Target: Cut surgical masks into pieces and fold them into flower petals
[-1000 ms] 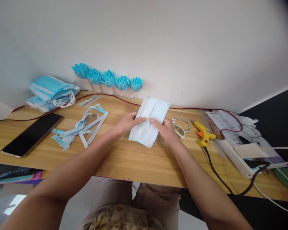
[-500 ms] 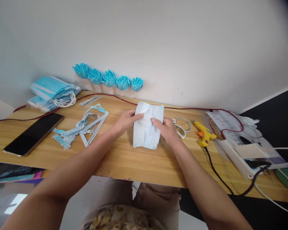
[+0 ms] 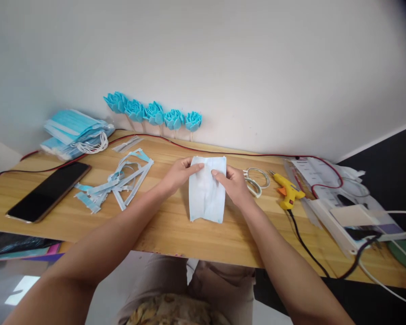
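A pale blue-white face mask (image 3: 207, 196), without visible ear loops, hangs from both hands above the table's middle. My left hand (image 3: 182, 174) pinches its upper left side, thumb on the near face and fingers behind. On the upper right side my right hand (image 3: 235, 182) grips it the same way, so the two thumb tips lie close together. Creases run down the mask's centre. To the right of my right hand lie scissors (image 3: 254, 186), their pale handle loops showing. Cut mask strips (image 3: 115, 180) lie in a loose heap left of my left hand.
Several blue flowers on sticks (image 3: 154, 113) lean against the wall. Packed masks (image 3: 72, 131) and a black phone (image 3: 49, 192) occupy the left. A yellow glue gun (image 3: 290, 193), its cord, and a white power strip (image 3: 331, 223) are right. A red-black wire (image 3: 186, 148) crosses the back.
The mask has come slightly lower and nearer to me, and its tilt has straightened. My hands keep their grip, thumbs a little closer together.
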A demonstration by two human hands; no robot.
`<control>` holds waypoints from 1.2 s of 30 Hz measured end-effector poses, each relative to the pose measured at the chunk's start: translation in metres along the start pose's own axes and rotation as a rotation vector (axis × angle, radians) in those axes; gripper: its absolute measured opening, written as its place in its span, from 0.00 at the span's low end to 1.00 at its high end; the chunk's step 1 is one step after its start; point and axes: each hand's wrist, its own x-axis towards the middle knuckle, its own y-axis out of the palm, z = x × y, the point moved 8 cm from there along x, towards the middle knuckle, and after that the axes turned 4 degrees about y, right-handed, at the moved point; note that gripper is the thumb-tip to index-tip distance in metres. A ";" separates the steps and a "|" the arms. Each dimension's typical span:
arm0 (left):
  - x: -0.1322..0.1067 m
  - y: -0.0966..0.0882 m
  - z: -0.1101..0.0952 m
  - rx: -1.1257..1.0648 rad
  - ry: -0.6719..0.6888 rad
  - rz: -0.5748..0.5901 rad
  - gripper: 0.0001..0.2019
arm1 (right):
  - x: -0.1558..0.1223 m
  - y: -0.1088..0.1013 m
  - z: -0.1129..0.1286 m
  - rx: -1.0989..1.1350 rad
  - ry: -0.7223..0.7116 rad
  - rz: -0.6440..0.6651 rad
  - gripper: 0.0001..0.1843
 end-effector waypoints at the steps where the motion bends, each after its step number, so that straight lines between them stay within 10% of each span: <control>1: 0.000 -0.001 0.000 -0.009 -0.003 -0.002 0.17 | 0.000 0.000 0.001 -0.001 -0.008 0.004 0.16; 36: -0.003 -0.001 0.010 -0.132 -0.141 -0.058 0.13 | 0.005 -0.004 -0.013 0.178 0.083 -0.060 0.21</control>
